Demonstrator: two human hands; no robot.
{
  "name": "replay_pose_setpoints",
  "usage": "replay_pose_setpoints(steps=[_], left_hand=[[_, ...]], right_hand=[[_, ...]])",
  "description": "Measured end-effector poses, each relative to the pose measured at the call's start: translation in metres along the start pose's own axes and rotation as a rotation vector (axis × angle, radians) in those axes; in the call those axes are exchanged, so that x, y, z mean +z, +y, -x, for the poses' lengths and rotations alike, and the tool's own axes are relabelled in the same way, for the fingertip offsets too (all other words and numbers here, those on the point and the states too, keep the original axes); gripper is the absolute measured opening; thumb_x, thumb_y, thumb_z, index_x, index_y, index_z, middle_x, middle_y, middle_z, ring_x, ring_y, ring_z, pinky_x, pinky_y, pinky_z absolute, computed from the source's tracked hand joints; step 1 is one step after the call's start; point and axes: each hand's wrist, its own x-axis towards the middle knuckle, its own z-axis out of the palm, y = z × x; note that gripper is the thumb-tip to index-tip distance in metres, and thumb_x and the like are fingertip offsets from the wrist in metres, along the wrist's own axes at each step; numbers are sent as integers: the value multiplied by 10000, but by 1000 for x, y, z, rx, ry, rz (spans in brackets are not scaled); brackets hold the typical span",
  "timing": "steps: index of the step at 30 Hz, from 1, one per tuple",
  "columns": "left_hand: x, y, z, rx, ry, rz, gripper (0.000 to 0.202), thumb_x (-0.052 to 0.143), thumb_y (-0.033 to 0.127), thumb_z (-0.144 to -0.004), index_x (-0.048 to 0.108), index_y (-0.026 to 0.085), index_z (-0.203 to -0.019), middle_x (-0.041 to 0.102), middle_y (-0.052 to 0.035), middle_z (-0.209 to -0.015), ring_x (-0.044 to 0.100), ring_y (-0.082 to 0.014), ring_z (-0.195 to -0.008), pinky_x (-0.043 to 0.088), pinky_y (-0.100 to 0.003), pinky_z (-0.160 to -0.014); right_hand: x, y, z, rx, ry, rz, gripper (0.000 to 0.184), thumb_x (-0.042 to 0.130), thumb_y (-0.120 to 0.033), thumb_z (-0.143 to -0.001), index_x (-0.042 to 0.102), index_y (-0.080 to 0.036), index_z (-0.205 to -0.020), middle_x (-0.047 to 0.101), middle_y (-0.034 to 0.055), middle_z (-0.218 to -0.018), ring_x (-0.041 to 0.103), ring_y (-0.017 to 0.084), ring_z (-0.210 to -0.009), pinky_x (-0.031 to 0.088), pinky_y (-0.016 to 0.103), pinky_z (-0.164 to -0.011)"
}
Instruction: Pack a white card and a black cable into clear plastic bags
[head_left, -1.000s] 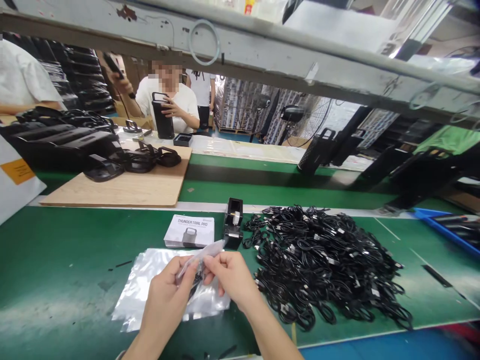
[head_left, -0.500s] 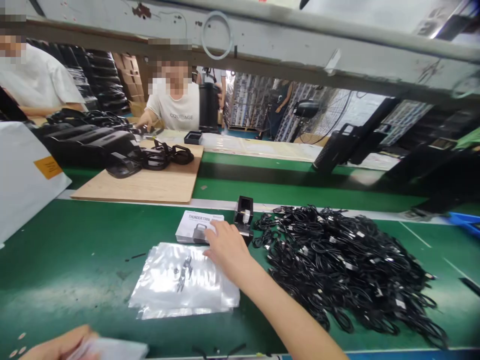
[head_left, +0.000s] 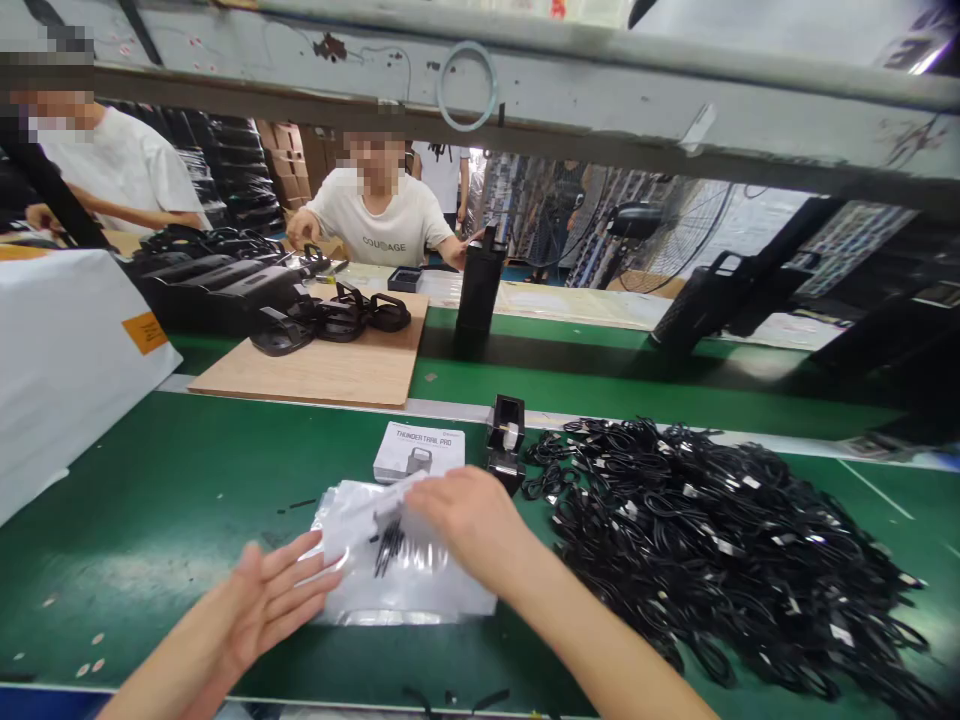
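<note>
My right hand (head_left: 465,515) is closed, thumb and fingers pinching a white booklet (head_left: 409,492), blurred, with a grey picture on it. Beneath it lies a stack of clear plastic bags (head_left: 420,590) with black print. My left hand (head_left: 281,595) is open at the left edge of the bags, palm turned inward and fingers stretched. Just behind the bags sits a stack of white booklets (head_left: 420,440) printed "THUNDER TRAIL PRO". To its right stand small black open boxes (head_left: 507,425), one with a white piece in it.
Black coiled cables (head_left: 697,540) form a large heap on the right. A wooden board (head_left: 322,375) carries black handle-like parts (head_left: 341,315). A white bag (head_left: 67,370) stands at left. Across the green bench (head_left: 187,480), a co-worker (head_left: 382,215) touches a black speaker-like case (head_left: 480,285). A beam (head_left: 570,90) crosses overhead.
My right hand has drawn back from the booklet stack with a booklet. My left hand has let go of a whitish packet and come up open beside the bags. A black case now stands across the bench.
</note>
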Motion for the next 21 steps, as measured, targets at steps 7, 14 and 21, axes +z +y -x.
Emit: replay_pose_setpoints(steps=[7, 14, 21], left_hand=[[73, 12, -15, -48, -449, -48, 347, 578, 416, -757, 622, 188, -1015, 703, -38, -807, 637, -199, -750, 500, -310, -697], [98, -3, -30, 305, -187, -706, 212, 543, 410, -733, 592, 206, -768, 600, 14, -665, 564, -163, -628, 424, -267, -579], [118, -28, -28, 442, -98, -1187, 189, 528, 351, -753, 594, 206, -650, 574, -6, -741, 552, -185, -664, 361, -293, -579]], right_hand=[[24, 0, 74, 635, 352, -977, 394, 540, -351, -791, 556, -166, -1138, 615, 107, -1066, 586, 210, -920, 488, 333, -758], [10, 29, 121, 941, 467, -1266, 396, 617, -436, -711, 626, -133, -965, 672, 79, -842, 587, 176, -663, 461, 267, -563], [22, 27, 140, 998, 481, -1216, 394, 617, -477, -692, 637, -137, -891, 658, 67, -760, 561, 169, -600, 418, 247, -482]])
